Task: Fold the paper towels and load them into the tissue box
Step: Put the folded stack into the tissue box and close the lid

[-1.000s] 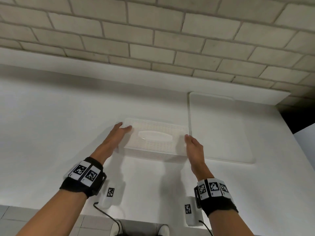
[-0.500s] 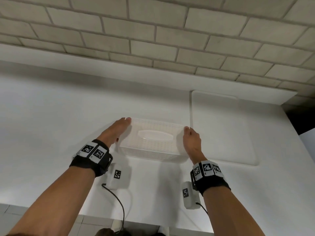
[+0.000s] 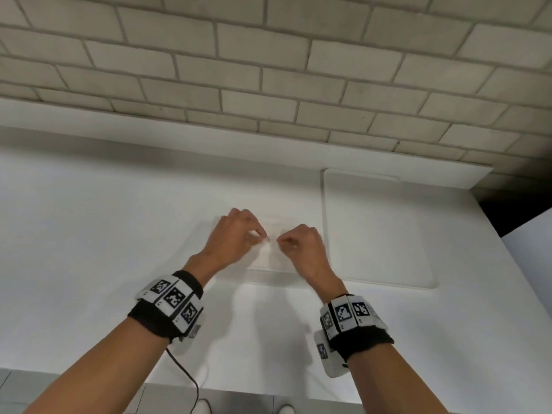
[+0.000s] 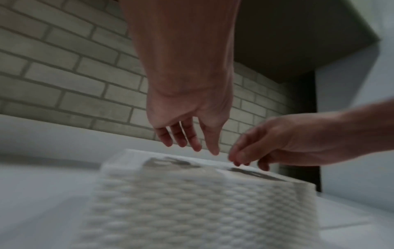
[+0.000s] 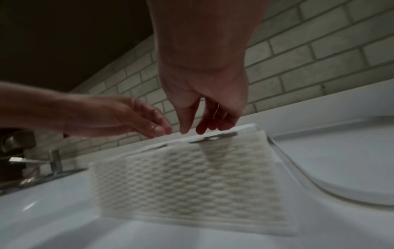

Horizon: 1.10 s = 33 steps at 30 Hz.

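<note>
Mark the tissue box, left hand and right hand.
tissue box [image 5: 192, 182], right wrist view, woven side wall.
left hand [image 3: 231, 237], head view, back of hand.
right hand [image 3: 304, 246], head view, back of hand.

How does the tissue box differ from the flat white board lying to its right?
The tissue box has a woven, bumpy surface; the board is smooth. The box stands tall on side walls; the board lies thin and flat. The left hand and the right hand are over the box; neither is over the board. Both things are white and lie side by side on the white counter.
</note>
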### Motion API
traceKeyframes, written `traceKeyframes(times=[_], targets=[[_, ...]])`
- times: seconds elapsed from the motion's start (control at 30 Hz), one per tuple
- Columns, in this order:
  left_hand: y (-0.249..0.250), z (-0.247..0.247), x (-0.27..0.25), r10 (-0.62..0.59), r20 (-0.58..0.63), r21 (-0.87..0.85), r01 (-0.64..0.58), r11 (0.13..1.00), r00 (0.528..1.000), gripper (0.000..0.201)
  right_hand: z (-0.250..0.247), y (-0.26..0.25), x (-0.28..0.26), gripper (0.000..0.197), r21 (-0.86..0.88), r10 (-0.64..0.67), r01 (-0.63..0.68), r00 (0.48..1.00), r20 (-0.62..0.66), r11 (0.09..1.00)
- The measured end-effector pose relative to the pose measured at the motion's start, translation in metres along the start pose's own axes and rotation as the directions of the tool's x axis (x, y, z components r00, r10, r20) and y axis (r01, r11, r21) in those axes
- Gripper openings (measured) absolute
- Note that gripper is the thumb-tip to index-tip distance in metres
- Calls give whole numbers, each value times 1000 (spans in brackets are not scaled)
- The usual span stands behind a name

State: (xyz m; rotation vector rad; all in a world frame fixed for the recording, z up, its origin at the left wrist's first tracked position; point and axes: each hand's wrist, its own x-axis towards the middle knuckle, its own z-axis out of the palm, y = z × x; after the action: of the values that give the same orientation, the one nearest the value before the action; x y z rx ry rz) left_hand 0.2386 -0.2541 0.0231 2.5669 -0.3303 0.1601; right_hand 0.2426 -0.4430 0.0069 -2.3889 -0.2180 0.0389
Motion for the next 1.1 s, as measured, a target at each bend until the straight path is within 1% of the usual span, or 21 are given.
traceKeyframes(times=[0.03, 0.07, 0.17, 0.23, 0.4, 0.5, 0.6, 0.7, 0.77, 0.87, 0.9, 1.0, 1.1], targets=[[5, 5, 0, 10, 70, 38, -13, 999, 997, 13, 5, -1, 0, 15, -21, -17, 18, 999, 47, 1000], [5, 10, 2, -2, 103, 67, -5, 998, 995, 16, 7, -4, -1, 18, -44, -12, 15, 997, 71, 999], [-1, 13, 4, -47, 95, 114, 36, 993, 994, 27, 7, -5, 0, 26, -73, 37, -32, 997, 74, 997], [-6, 11, 5, -33, 86, 157, 20, 987, 996, 31, 6, -7, 2, 27, -75, 62, -56, 994, 87, 996], [-2, 7, 12, 6, 146, 254, -43, 966, 989, 31, 8, -9, 4, 27, -114, 81, -69, 992, 98, 991], [-2, 8, 20, 8, 189, 265, -59, 962, 982, 28, 9, -9, 6, 27, -149, 72, -55, 991, 111, 987], [-5, 12, 22, 17, 195, 187, -54, 981, 981, 24, 8, -11, 7, 26, -159, 64, -44, 991, 122, 986], [-13, 14, 19, 87, 196, 147, -117, 982, 977, 19, 6, -13, 7, 24, -134, 66, -50, 991, 120, 990], [-18, 15, 15, 97, 153, 83, -110, 990, 983, 16, 6, -15, 7, 23, -104, 66, -54, 992, 112, 993], [-22, 19, 10, 89, 95, 2, -89, 996, 992, 12, 7, -18, 7, 20, -154, 45, -28, 993, 107, 988], [-23, 21, 9, 83, 91, -15, -82, 997, 992, 12, 7, -18, 8, 18, -171, 42, -24, 994, 105, 985], [-28, 23, 7, 20, 103, -118, -8, 993, 994, 15, 9, -18, 10, 16, -209, 39, -18, 995, 95, 978], [-27, 26, 7, -16, 62, -216, 29, 976, 998, 13, 10, -16, 9, 11, -120, 73, -64, 995, 70, 991]])
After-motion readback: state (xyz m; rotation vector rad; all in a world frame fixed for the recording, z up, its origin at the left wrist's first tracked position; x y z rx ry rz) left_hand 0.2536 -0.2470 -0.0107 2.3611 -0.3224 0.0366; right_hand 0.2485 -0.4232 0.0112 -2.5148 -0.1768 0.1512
